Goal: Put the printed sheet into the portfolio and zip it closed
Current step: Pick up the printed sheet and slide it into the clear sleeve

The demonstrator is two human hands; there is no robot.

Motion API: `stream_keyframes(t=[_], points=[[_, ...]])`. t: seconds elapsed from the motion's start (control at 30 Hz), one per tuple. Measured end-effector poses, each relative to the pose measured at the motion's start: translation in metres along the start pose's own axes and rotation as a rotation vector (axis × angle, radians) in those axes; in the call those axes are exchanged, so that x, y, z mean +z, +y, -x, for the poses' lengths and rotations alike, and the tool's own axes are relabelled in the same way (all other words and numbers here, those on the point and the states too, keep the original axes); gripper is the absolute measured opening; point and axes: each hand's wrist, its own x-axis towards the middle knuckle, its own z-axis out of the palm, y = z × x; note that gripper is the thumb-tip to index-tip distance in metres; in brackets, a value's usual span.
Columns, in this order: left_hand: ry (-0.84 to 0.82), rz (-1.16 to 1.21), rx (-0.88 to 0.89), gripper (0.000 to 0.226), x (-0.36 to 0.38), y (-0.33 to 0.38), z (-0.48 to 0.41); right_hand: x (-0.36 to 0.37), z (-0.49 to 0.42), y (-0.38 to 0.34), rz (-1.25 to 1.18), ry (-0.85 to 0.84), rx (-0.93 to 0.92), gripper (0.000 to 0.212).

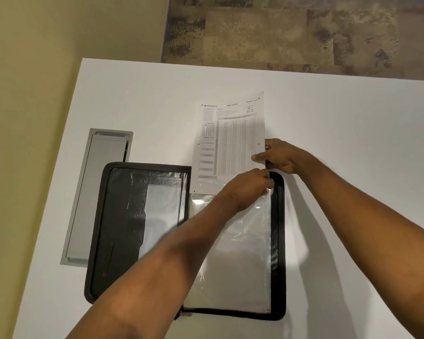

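A black zip portfolio [123, 216] lies open flat on the white table [353, 143], with a clear plastic sleeve [245, 260] on its right half. The printed sheet [228, 143], a form with rows of small marks, stands over the sleeve's top edge, its lower end at the sleeve's mouth. My right hand [279, 155] pinches the sheet's right edge between thumb and fingers. My left hand [250, 187] reaches across the portfolio and grips the top of the sleeve just below the sheet. How far the sheet's bottom sits inside the sleeve is hidden by my left hand.
A grey metal cable hatch [96, 196] is set into the table left of the portfolio, partly under its left corner. The table's far edge runs along the top, with patterned floor [304, 33] beyond and a yellowish wall at the left.
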Motion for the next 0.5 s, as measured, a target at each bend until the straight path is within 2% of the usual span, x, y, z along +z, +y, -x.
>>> stream_keyframes(t=[0.13, 0.5], points=[[-0.009, -0.016, 0.006, 0.007, 0.002, -0.003, -0.001, 0.002, 0.003, -0.001, -0.025, 0.008, 0.005, 0.038], [0.176, -0.056, -0.077, 0.008, 0.012, 0.001, -0.005, 0.003, 0.000, -0.004, -0.022, 0.044, -0.036, 0.038]])
